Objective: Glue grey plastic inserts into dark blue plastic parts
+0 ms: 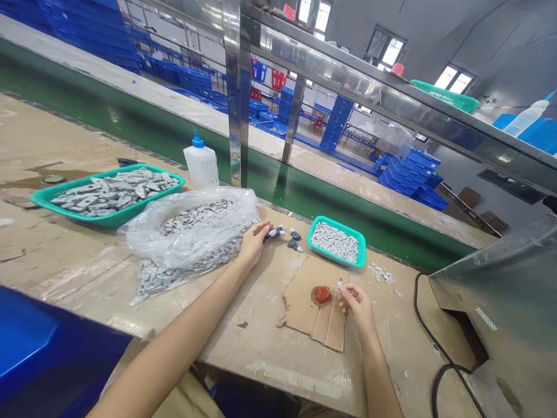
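My left hand (253, 242) reaches past the right side of a clear plastic bag (195, 232) full of small grey parts. Its fingers are closed on a small dark-and-white part (275, 233). A few similar dark pieces (295, 241) lie just to the right. My right hand (357, 305) pinches a small white piece (340, 285) above the right edge of a cardboard sheet (300, 302). On that cardboard sits a small round pot of red-brown substance (322, 294), with a wet stain around it. Behind it stands a green basket (362, 258) of small pale pieces.
At left is a larger green basket (104, 220) of grey parts, and behind the bag a white squeeze bottle (202, 165) with a blue cap. Loose pale pieces (381, 273) lie right of the small basket. A black cable (429, 331) runs beside a metal housing (500, 313).
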The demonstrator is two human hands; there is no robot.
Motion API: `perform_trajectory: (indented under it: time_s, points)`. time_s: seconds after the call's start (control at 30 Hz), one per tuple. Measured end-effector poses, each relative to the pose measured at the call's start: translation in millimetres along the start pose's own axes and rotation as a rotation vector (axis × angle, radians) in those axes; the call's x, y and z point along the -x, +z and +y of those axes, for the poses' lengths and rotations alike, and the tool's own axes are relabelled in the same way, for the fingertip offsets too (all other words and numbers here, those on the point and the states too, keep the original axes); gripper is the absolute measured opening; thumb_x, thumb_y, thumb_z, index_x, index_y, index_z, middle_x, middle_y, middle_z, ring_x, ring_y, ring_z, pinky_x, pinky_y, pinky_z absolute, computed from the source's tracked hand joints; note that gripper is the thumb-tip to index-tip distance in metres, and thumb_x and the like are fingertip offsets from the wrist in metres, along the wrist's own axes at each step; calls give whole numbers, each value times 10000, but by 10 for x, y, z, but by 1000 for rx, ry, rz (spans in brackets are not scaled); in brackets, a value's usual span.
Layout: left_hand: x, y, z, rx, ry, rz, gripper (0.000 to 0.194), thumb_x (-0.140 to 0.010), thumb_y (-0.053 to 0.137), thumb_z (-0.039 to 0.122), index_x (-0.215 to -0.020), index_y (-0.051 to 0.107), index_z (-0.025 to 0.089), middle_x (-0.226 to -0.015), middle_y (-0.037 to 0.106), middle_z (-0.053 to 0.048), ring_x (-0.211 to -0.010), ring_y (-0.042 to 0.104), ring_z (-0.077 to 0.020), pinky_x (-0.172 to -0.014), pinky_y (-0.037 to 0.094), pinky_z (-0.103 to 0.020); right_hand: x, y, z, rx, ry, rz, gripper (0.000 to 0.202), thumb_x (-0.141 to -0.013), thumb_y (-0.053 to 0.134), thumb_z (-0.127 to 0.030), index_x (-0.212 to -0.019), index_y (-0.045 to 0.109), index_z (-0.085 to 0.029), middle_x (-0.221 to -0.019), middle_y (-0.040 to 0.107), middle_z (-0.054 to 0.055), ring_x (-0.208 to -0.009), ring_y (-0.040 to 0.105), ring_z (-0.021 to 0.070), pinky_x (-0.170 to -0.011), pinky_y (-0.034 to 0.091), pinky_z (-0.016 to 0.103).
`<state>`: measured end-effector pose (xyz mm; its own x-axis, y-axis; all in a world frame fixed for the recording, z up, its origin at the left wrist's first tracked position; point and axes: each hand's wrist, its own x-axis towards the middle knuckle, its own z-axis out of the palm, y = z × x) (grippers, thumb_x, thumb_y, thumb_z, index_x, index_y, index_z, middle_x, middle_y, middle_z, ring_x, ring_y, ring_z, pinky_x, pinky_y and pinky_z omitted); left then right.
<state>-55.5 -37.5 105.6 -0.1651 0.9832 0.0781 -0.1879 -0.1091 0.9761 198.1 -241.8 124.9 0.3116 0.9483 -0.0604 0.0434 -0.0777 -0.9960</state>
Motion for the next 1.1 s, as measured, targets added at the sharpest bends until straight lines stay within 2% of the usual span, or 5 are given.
perform_trajectory:
  time_s: [0.2,0.43,0.67,0.83,1.1]
  points:
    - [-52,-20,4,132,-63,39,397,-717,665,431,-981,663,134,-1013,712,-166,-1028,667,-266,-875,534,-391,-14,-16,23,2,3,-4,421,-693,750,-585,-731,639,-181,-603,578,4,-527,506,107,-449,366,200]
    - [51,44,51,-47,11,-54,484,-736,646,546,-1038,688,170,-1159,684,-137,-1169,587,-304,-1038,429,-443,-20,15,-2,-2,11,10,438,-661,761,-592,-710,630,-177,-575,573,-4,-493,496,100,-434,354,200]
    - [278,152,-37,-926,600,-419,509,-796,622,486,-1256,642,268,-1506,425,-128,-1426,280,-399,-1146,69,-638,-58,58,-23,-22,24,45,458,-607,769,-601,-691,619,-177,-561,575,-7,-474,499,95,-411,348,195]
    - [269,160,-15,-1210,724,-475,492,-926,390,430,-1338,582,243,-1368,562,-145,-1257,477,-359,-1051,345,-519,-80,70,-43,-40,38,73,423,-589,772,-566,-680,614,-184,-543,580,-13,-451,500,94,-392,351,195]
    - [286,202,73,-1238,639,-353,465,-915,364,366,-1214,653,157,-1245,608,-170,-1155,533,-322,-969,428,-429,-80,59,-74,-49,47,75,401,-604,753,-551,-693,616,-185,-540,587,-12,-426,490,92,-356,317,189]
